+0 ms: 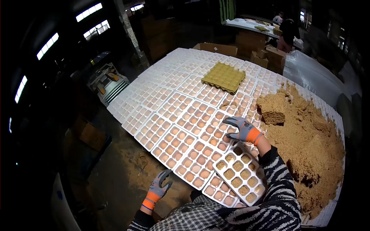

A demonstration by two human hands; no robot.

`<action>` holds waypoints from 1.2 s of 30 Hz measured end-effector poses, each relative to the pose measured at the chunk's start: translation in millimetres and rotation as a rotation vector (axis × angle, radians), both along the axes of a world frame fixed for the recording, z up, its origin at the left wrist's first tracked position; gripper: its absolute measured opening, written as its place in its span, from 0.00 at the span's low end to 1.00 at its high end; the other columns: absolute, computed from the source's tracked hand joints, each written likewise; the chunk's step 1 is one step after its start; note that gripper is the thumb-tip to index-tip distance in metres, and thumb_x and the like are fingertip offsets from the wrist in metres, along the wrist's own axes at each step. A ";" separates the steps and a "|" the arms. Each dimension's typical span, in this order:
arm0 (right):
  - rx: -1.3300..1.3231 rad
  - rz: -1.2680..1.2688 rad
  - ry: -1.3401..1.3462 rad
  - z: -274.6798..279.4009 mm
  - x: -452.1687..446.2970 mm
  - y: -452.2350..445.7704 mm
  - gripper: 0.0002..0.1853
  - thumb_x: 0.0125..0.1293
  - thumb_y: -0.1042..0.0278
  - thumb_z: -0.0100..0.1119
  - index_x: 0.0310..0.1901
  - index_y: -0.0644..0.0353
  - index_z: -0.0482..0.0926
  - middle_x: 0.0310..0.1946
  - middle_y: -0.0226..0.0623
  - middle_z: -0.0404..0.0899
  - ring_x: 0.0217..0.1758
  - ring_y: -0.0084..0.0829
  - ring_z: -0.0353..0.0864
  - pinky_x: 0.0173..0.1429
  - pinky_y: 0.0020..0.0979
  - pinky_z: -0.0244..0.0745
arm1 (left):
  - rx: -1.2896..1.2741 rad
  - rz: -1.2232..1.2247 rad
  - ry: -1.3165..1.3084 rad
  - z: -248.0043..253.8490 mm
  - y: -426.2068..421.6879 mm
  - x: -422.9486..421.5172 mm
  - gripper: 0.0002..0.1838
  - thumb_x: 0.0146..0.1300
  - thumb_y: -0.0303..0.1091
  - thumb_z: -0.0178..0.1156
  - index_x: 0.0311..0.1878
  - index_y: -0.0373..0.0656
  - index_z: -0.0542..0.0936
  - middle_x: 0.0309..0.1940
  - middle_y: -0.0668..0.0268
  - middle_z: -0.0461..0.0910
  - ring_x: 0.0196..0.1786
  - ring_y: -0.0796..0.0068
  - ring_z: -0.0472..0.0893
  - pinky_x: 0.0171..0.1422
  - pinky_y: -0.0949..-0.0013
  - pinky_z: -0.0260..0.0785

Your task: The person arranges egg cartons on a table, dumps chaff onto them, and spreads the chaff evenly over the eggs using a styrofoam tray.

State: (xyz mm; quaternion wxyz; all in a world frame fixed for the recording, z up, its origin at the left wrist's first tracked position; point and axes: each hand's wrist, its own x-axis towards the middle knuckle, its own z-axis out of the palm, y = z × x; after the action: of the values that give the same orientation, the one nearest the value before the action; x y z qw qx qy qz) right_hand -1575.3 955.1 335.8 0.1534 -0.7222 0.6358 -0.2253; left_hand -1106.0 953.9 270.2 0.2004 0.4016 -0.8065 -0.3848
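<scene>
White foam trays (195,136) with brown eggs in their cells cover the table. My right hand (243,129), in a grey and orange glove, is over the egg trays with its fingers spread. A white tray (241,173) whose cells hold brown crumbly material lies tilted across the trays, below my right hand and against my sleeve. My left hand (157,187), gloved the same way, hangs off the table's near left edge with its fingers apart and nothing in them.
A heap of brown crumbly material (304,142) covers the table's right side. A yellow-green egg carton (224,77) lies at the back. Beyond are cardboard boxes (216,48), a roller conveyor (115,89), wrapped plastic (308,71) and people (288,34) by another table.
</scene>
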 end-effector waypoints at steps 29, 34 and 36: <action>-0.264 -0.211 0.453 -35.6 52.4 -109.1 0.30 0.53 0.68 0.60 0.62 0.43 0.76 0.50 0.30 0.74 0.54 0.37 0.74 0.56 0.37 0.72 | -0.305 -0.122 0.344 33.5 -355.4 -166.2 0.30 0.60 0.31 0.63 0.66 0.38 0.70 0.66 0.51 0.68 0.68 0.49 0.67 0.73 0.54 0.59; -0.216 -0.229 0.610 -8.0 156.8 -28.5 0.29 0.57 0.67 0.55 0.62 0.35 0.76 0.48 0.26 0.75 0.54 0.32 0.76 0.55 0.32 0.73 | -0.389 -0.357 0.408 73.1 -365.7 -180.6 0.32 0.57 0.33 0.67 0.66 0.39 0.70 0.63 0.51 0.71 0.66 0.49 0.68 0.72 0.53 0.59; -0.190 -0.271 0.625 -8.8 193.8 -8.8 0.29 0.57 0.67 0.56 0.63 0.35 0.76 0.48 0.26 0.76 0.53 0.32 0.77 0.54 0.32 0.74 | -0.424 -0.523 0.315 89.6 -347.3 -185.9 0.35 0.57 0.37 0.69 0.67 0.41 0.69 0.64 0.55 0.71 0.66 0.50 0.69 0.73 0.55 0.59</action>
State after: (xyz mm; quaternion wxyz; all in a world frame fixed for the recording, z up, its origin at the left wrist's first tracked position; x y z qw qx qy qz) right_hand -1381.5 946.3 327.0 -0.1477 -0.6763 0.7183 -0.0700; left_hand -1291.9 606.6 359.9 0.2958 0.0674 -0.9029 -0.3044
